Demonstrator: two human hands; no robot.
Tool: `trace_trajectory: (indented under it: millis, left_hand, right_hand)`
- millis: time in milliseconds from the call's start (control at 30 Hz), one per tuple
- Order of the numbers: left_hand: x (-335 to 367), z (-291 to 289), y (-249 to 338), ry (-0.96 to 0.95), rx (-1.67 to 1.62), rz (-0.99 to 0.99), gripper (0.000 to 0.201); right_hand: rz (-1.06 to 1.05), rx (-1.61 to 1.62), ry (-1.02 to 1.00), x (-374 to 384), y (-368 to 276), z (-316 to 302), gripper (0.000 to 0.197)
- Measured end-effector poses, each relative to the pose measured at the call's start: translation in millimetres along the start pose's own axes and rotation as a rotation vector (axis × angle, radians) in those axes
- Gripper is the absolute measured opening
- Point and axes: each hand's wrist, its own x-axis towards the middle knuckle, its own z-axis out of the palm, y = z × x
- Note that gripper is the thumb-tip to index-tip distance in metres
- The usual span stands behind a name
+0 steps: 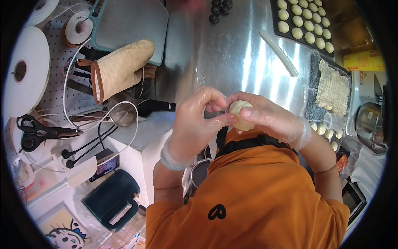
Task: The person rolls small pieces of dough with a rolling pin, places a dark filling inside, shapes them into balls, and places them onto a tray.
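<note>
In front of my chest, my right hand [273, 118] cradles a pale, smooth dough ball [244, 123], the thumb lying over its near side. My left hand [195, 120] meets it from the left, with its thumb tip pressed to the dough and its fingers curled in. Both hands wear clear plastic gloves. Part of the ball is covered by the fingers. Beyond my hands stretches a shiny steel worktop [224, 54]. A pale rolling pin [278, 53] lies on it, and several dark round balls [219, 10] sit at its far edge.
A black tray [290, 36] with rows of pale dough balls stands at the far right, near a crumpled checked cloth [333, 87] and a metal bowl [369, 126]. On the left, an oven mitt [122, 66], black scissors [43, 132] and cables hang. A dark jug [110, 199] stands lower left.
</note>
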Motion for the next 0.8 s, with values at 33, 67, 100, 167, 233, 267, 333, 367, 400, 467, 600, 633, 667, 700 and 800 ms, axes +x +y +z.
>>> trace_trajectory:
  millis: [33, 67, 100, 167, 233, 267, 333, 367, 400, 467, 600, 633, 667, 700, 800]
  left_hand:
    - [-2.6, 2.5, -3.2, 0.089, 0.173, 0.212, 0.021]
    - [-8.0, 7.2, -10.4, 0.178, 0.344, 0.425, 0.022]
    - [-12.5, 11.5, -16.8, 0.273, 0.520, 0.635, 0.024]
    - [-13.5, 22.4, -22.7, 0.293, 0.470, 0.666, 0.030]
    - [-17.5, 34.5, -29.2, 0.330, 0.465, 0.656, 0.045]
    - [-19.7, 38.6, -30.9, 0.334, 0.453, 0.622, 0.048]
    - [-22.0, 45.0, -32.8, 0.335, 0.426, 0.558, 0.055]
    - [-22.2, 47.2, -34.2, 0.332, 0.436, 0.552, 0.058]
    - [-22.3, 49.6, -36.1, 0.328, 0.444, 0.546, 0.062]
    - [-22.7, 52.1, -39.8, 0.304, 0.447, 0.503, 0.066]
    - [-20.0, 54.7, -47.2, 0.283, 0.370, 0.366, 0.064]
    - [-18.9, 55.4, -48.4, 0.290, 0.334, 0.333, 0.063]
    - [-17.8, 56.0, -48.2, 0.286, 0.239, 0.290, 0.063]
    - [-16.3, 56.5, -47.7, 0.286, 0.145, 0.249, 0.063]
    - [-17.6, 56.7, -51.7, 0.265, -0.285, 0.047, 0.062]
  right_hand:
    - [-0.021, 0.107, -0.005, -0.1, 2.3, -1.4, 0.061]
    - [-0.042, 0.215, -0.010, -0.2, 4.5, -2.7, 0.059]
    - [-0.063, 0.322, -0.022, 0.4, 5.5, -3.0, 0.058]
    - [-0.071, 0.391, -0.014, 1.5, 3.6, -0.4, 0.054]
    - [-0.047, 0.466, 0.013, 2.5, 1.5, 4.5, 0.052]
    - [-0.023, 0.505, 0.037, 2.6, -1.3, 7.9, 0.052]
    - [0.003, 0.545, 0.059, 2.7, -0.4, 7.5, 0.051]
    - [0.007, 0.546, 0.054, 4.1, 4.1, 3.5, 0.050]
    - [0.013, 0.546, 0.050, 5.6, 8.6, 0.5, 0.049]
    - [0.028, 0.553, 0.088, 8.9, 14.0, -0.3, 0.049]
    - [0.066, 0.611, -0.011, 12.2, 20.7, -7.0, 0.048]
    - [0.061, 0.655, -0.007, 12.7, 21.6, -6.7, 0.048]
    - [0.057, 0.698, -0.003, 13.2, 22.3, -5.8, 0.049]
    - [0.044, 0.688, -0.007, 13.8, 22.5, -7.0, 0.051]
    - [-0.002, 0.564, -0.031, 11.3, 26.5, -12.7, 0.063]
